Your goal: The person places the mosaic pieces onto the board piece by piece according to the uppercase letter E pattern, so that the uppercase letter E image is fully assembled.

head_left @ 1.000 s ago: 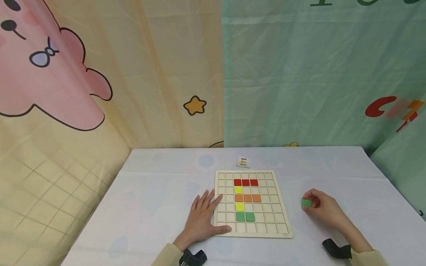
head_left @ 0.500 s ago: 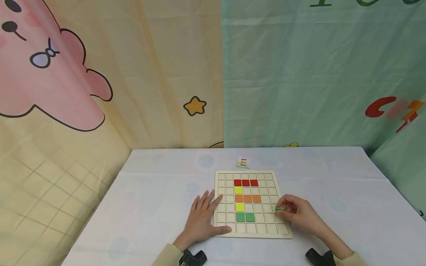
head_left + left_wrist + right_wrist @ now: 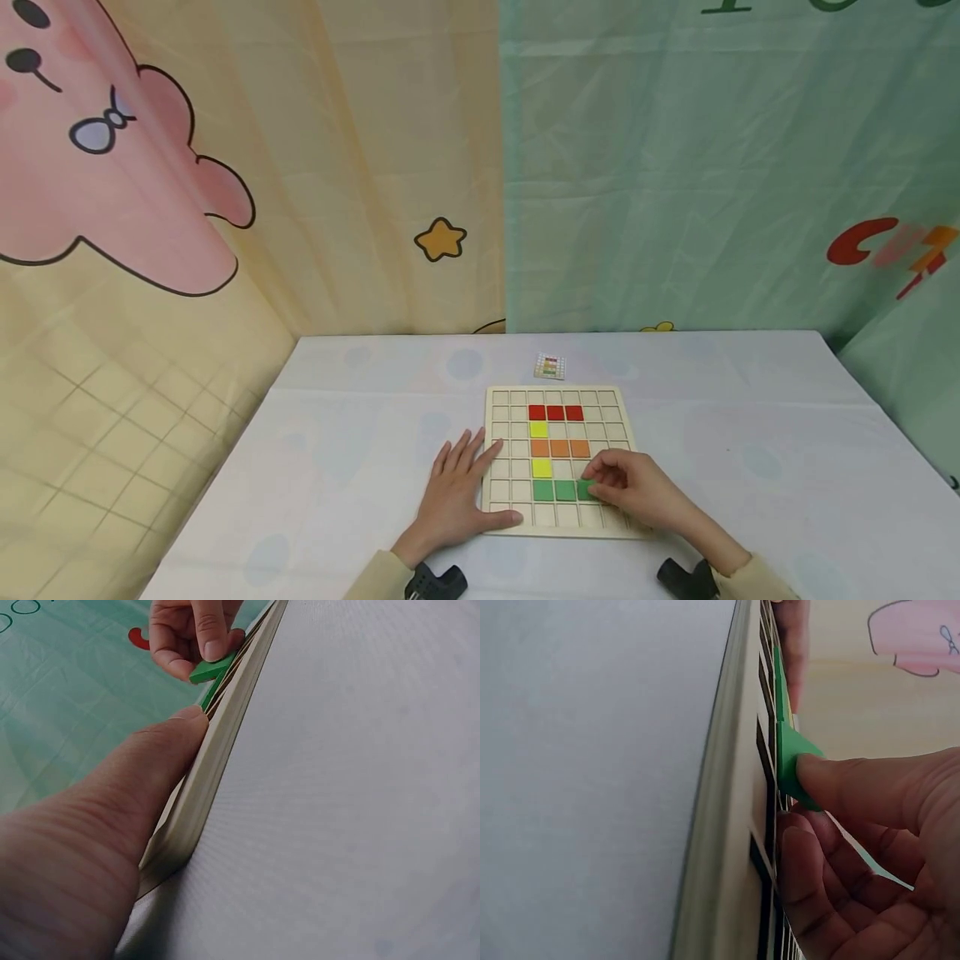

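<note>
My right hand (image 3: 633, 490) pinches a square green tile (image 3: 584, 490) between thumb and fingers, low over the pale gridded board (image 3: 555, 517). In the right wrist view that green tile (image 3: 788, 754) stands tilted at the grid, beside the tiles lying in it. Two green tiles (image 3: 565, 491) lie in the same row, just left of it. Farther up the board are red tiles (image 3: 555, 413), orange tiles (image 3: 559, 448) and two yellow tiles (image 3: 542, 468). Spread fingers of my left hand (image 3: 453, 496) rest along the board's left edge, the thumb lying over its lower left corner.
A small card (image 3: 550, 367) with a coloured grid pattern lies behind the board. The white table (image 3: 337, 433) reaches back to patterned curtains (image 3: 660, 167). Black wrist devices (image 3: 437, 582) sit on both forearms.
My right hand has carried the green tile leftward from the table beyond the board's right edge to the cell beside the two green tiles. The left hand stays put.
</note>
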Demonstrator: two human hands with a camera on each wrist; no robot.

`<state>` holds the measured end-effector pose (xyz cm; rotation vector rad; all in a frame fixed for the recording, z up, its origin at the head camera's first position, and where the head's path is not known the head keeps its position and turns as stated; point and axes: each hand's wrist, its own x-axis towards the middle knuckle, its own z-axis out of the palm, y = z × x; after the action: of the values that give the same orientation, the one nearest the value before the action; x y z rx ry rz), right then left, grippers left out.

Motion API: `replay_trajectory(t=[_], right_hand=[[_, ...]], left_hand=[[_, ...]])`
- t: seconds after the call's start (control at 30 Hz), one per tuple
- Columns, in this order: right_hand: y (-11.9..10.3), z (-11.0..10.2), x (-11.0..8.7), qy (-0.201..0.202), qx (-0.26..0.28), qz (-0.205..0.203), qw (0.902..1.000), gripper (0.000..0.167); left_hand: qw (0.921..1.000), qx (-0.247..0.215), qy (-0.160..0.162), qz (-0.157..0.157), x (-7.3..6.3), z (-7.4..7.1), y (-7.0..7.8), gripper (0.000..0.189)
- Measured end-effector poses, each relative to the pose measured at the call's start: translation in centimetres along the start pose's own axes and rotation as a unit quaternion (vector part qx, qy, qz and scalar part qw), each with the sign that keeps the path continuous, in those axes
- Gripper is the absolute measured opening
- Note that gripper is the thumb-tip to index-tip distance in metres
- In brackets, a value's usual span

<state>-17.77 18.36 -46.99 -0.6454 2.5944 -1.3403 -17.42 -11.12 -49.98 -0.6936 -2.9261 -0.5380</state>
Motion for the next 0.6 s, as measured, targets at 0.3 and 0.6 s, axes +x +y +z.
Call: replay_trajectory(t=[0.3, 0.6], right_hand=[[-0.22, 0.04, -0.28, 0.01, -0.069, -0.046, 0.9965, 0.009], [-0.27, -0.48, -0.84, -0.022, -0.078, -0.053, 0.9953, 0.01]], left_hand=[[1.0, -0.004, -0.002, 0.0, 0.02, -0.07, -0.05, 0.099], [1.0, -0.004, 0.001, 0.002, 0.0, -0.15, -0.1, 0.099]])
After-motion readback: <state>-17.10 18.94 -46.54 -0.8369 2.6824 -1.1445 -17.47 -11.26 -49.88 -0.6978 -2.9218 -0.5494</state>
